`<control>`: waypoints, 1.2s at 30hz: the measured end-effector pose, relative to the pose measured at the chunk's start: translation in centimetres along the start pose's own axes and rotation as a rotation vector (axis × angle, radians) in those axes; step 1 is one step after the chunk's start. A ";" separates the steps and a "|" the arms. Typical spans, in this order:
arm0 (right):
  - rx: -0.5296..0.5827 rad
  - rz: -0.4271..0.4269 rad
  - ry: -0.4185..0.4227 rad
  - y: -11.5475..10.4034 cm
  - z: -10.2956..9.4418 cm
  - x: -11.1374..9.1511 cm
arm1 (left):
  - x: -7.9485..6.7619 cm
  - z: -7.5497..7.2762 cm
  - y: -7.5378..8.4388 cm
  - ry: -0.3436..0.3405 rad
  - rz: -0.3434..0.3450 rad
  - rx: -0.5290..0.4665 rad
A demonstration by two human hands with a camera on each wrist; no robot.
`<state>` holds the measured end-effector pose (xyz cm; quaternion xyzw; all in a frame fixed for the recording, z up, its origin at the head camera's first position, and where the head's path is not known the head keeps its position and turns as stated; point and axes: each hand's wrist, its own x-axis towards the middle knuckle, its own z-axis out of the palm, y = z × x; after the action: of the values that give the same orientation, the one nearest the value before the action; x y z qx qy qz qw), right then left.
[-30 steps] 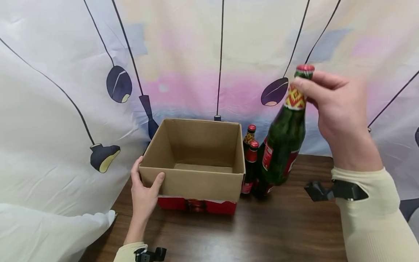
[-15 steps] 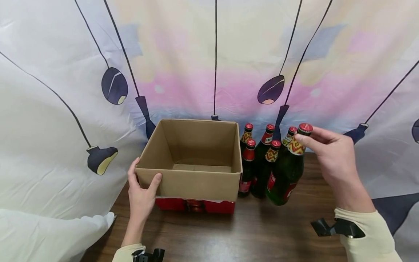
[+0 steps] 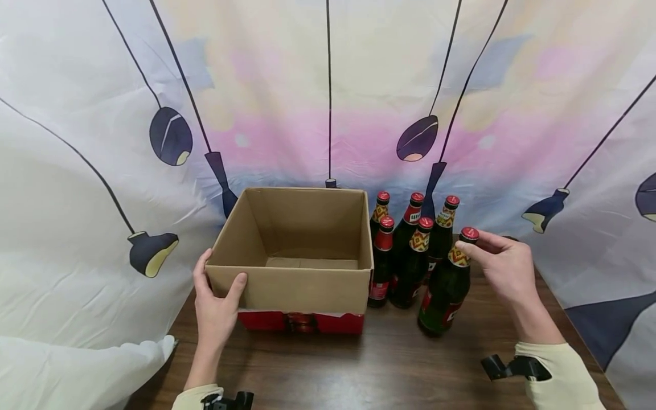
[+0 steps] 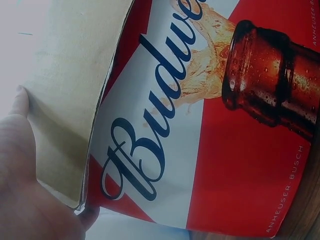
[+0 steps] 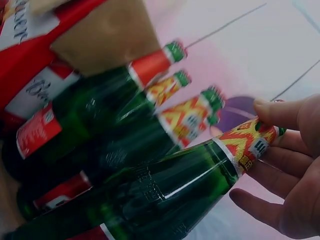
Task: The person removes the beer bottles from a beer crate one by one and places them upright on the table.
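Note:
A green glass beer bottle with a red cap stands upright at the front of a bottle group, its base at the tabletop. Thumb and fingers of my right hand pinch its neck; the right wrist view shows them at the patterned neck label. An open-topped cardboard box, red below with raised brown flaps, sits left of the bottles. My left hand grips the box's front left corner, thumb on the front flap and fingers round the side. In the left wrist view the printed box front fills most of the picture.
Several more capped green bottles stand close together against the box's right side. Everything rests on a dark wood table. A patterned cloth hangs right behind, and white fabric bunches at the left.
My right hand has lowered the bottle from high above the others to the table, at the group's front right. The left hand keeps its grip on the box. The head view has shifted slightly.

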<state>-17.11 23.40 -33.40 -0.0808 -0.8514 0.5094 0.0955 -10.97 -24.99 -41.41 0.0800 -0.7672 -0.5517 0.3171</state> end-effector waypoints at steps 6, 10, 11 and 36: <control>0.012 0.013 -0.010 1.2 0.4 0.9 | -0.2 -0.4 0.1 -0.011 -0.013 0.003; 0.090 -0.001 -0.008 1.4 0.5 1.4 | -0.3 -0.5 0.3 -0.023 -0.018 -0.006; 0.106 -0.006 -0.007 1.4 0.6 1.6 | -0.3 -0.5 0.3 -0.024 -0.019 -0.007; 0.105 0.009 0.050 1.2 2.1 2.7 | 0.1 -0.9 0.5 -0.028 -0.014 0.013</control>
<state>-20.25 22.78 -35.20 -0.0922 -0.8204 0.5516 0.1188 -10.42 -25.57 -40.79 0.0798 -0.7746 -0.5500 0.3018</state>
